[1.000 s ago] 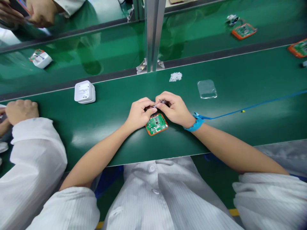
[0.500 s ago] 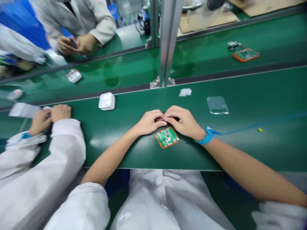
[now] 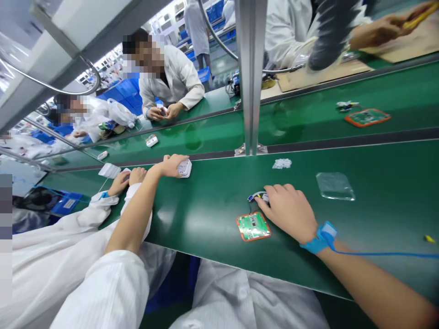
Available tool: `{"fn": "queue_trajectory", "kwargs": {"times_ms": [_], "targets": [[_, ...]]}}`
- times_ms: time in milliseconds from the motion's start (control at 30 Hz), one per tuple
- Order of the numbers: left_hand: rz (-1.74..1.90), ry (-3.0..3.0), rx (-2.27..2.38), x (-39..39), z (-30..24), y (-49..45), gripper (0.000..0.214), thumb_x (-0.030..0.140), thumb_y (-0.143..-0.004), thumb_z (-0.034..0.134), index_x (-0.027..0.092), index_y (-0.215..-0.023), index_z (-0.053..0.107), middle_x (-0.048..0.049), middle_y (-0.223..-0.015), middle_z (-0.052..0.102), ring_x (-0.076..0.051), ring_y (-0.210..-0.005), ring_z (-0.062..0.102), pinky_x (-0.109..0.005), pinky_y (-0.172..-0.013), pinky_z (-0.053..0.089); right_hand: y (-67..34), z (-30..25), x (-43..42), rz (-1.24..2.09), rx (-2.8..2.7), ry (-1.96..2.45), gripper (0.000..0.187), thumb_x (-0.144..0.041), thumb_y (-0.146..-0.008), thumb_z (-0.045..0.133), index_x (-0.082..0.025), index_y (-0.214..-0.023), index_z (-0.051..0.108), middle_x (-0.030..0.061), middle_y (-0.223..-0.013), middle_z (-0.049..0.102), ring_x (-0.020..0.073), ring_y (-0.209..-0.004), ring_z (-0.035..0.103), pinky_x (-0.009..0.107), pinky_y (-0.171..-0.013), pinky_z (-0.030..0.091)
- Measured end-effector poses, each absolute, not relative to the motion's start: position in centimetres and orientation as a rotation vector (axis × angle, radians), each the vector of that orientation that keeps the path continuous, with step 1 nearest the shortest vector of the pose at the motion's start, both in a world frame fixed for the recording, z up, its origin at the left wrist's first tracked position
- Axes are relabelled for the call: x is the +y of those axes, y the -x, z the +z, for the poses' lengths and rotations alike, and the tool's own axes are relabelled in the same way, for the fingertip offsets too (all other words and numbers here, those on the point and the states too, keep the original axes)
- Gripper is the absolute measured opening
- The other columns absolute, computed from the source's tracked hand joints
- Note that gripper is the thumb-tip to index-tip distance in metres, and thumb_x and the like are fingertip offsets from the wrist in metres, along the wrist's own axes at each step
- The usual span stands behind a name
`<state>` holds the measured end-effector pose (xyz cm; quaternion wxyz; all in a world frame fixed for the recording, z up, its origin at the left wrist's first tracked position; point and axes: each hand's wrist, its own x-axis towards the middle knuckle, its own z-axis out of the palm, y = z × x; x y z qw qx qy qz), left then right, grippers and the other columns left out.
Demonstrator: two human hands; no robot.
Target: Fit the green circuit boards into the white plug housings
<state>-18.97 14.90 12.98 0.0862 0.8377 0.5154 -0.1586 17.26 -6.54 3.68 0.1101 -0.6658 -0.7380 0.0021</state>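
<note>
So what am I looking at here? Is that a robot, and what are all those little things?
No robot here, just a person using two bare hands. The camera sits on that person's head, looking forward and down, so you see nearly what they see.

The left hand reaches far over to a white case, with its fingers on it. The right hand is at some small wired parts and seems to hold them, though the fingers hide some. A blue strap goes round that wrist.

On the green table lie a green circuit board with an orange edge, a pile of tiny white pieces and a clear plastic piece. The hands further left belong to someone else.
</note>
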Motion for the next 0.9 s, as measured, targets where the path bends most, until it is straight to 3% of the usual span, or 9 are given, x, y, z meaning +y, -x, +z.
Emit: {"fn": "queue_trajectory", "kwargs": {"times_ms": [67, 133, 200, 267, 400, 500, 600, 733, 900], "targets": [[-0.214, -2.514, 1.524, 14.9, 13.6, 18.4, 0.094, 0.039, -0.065, 0.075, 0.017, -0.151, 0.041, -0.0215, -0.152, 0.048, -0.039, -0.14, 0.044, -0.058, -0.116, 0.031, -17.1, 3.6, -6.6, 0.099, -2.174, 1.929, 0.023, -0.033, -0.1, 0.055, -0.014, -0.099, 0.068, 0.0153, -0.095, 0.069, 0.0335, -0.093, 0.063, 0.038, -0.069, 0.039], [0.324, -2.447, 1.4, 14.2, 13.6, 17.0, 0.094, 0.051, -0.066, 0.077, 0.02, -0.146, 0.039, -0.02, -0.148, 0.049, -0.034, -0.132, 0.05, -0.048, -0.107, 0.044, -16.7, 3.3, -6.8, 0.183, -2.164, 1.851, 0.018, -0.027, -0.1, 0.055, -0.015, -0.108, 0.066, 0.0134, -0.101, 0.07, 0.0314, -0.095, 0.065, 0.038, -0.072, 0.044], [0.862, -2.251, 1.133, 12.7, 12.4, 14.5, 0.09, 0.065, -0.065, 0.078, 0.024, -0.136, 0.041, -0.0146, -0.133, 0.055, -0.026, -0.115, 0.059, -0.038, -0.091, 0.053, -16.1, 3.0, -7.0, 0.25, -2.143, 1.697, 0.018, -0.023, -0.101, 0.053, -0.016, -0.114, 0.064, 0.0113, -0.106, 0.069, 0.0278, -0.093, 0.068, 0.038, -0.075, 0.049], [1.104, -2.076, 0.903, 10.6, 10.0, 11.1, 0.081, 0.069, -0.06, 0.082, 0.025, -0.118, 0.047, -0.0067, -0.112, 0.059, -0.019, -0.095, 0.061, -0.032, -0.079, 0.053, -15.6, 2.8, -7.1, 0.296, -2.121, 1.487, 0.018, -0.021, -0.103, 0.05, -0.017, -0.116, 0.061, 0.0101, -0.11, 0.067, 0.0236, -0.089, 0.069, 0.036, -0.074, 0.053], [1.08, -1.789, 0.802, 5.6, 4.1, 4.3, 0.063, 0.072, -0.068, 0.078, 0.021, -0.085, 0.046, 0.0021, -0.085, 0.054, -0.01, -0.066, 0.053, -0.024, -0.06, 0.045, -15.7, 2.5, -7.0, 0.233, -2.07, 1.16, 0.021, -0.018, -0.104, 0.044, -0.019, -0.117, 0.061, 0.0099, -0.111, 0.065, 0.0197, -0.088, 0.069, 0.033, -0.076, 0.058], [0.973, -1.707, 0.879, 2.9, 1.8, 2.0, 0.062, 0.078, -0.078, 0.066, 0.021, -0.075, 0.044, 0.0053, -0.067, 0.047, -0.009, -0.056, 0.044, -0.023, -0.052, 0.037, -16.5, 2.5, -6.5, 0.138, -2.028, 1.12, 0.025, -0.018, -0.103, 0.046, -0.022, -0.121, 0.063, 0.008, -0.106, 0.064, 0.0175, -0.084, 0.066, 0.031, -0.076, 0.057], [0.879, -1.694, 0.942, 1.9, 1.6, 1.9, 0.058, 0.078, -0.086, 0.055, 0.021, -0.079, 0.049, 0.0052, -0.062, 0.046, -0.01, -0.054, 0.041, -0.024, -0.05, 0.034, -17.2, 2.5, -5.8, 0.046, -2.033, 1.077, 0.03, -0.014, -0.102, 0.049, -0.023, -0.127, 0.064, 0.0089, -0.107, 0.066, 0.0181, -0.089, 0.065, 0.031, -0.077, 0.056], [0.776, -1.652, 0.852, 1.7, 1.9, 2.4, 0.058, 0.078, -0.095, 0.036, 0.022, -0.087, 0.053, 0.0041, -0.06, 0.048, -0.012, -0.052, 0.043, -0.026, -0.049, 0.035, -17.3, 2.4, -5.2, -0.078, -2.06, 1.079, 0.023, -0.015, -0.099, 0.054, -0.026, -0.111, 0.069, 0.0067, -0.109, 0.073, 0.0202, -0.093, 0.068, 0.034, -0.075, 0.052], [0.649, -1.705, 0.764, 1.9, 2.1, 2.4, 0.054, 0.074, -0.094, 0.046, 0.021, -0.084, 0.053, 0.0036, -0.061, 0.051, -0.011, -0.054, 0.046, -0.025, -0.051, 0.035, -17.0, 2.4, -5.1, -0.073, -2.004, 1.224, 0.019, -0.022, -0.1, 0.055, -0.028, -0.096, 0.073, 0.0045, -0.1, 0.074, 0.0177, -0.081, 0.064, 0.034, -0.068, 0.049]]}}
